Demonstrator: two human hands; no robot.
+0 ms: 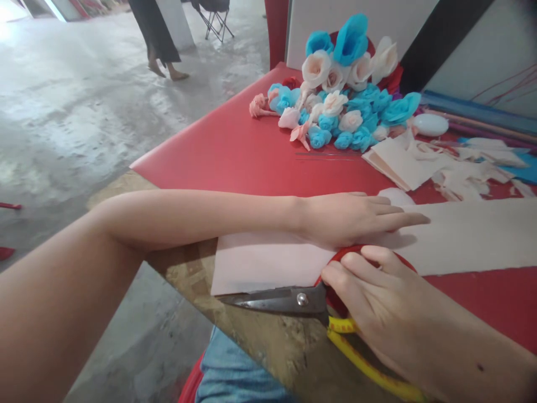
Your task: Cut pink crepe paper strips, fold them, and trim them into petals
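A long pale pink paper strip (474,235) lies across the table, probably crepe paper. My left hand (356,215) rests flat on it with the fingers stretched out to the right. My right hand (373,302) is wrapped round the handles of a pair of scissors (289,299), one handle red and the other yellow. Their dark blades point left along the strip's near edge, at its left end, and look nearly closed. Part of the red handle is hidden behind my right fingers.
Blue, white and pink paper flowers (335,112) are heaped at the back of the red table cover (210,157). Folded paper (398,162), scraps (465,173) and thin wires (327,156) lie beside them. Paper rolls (482,115) sit at the right. A person (157,33) walks behind.
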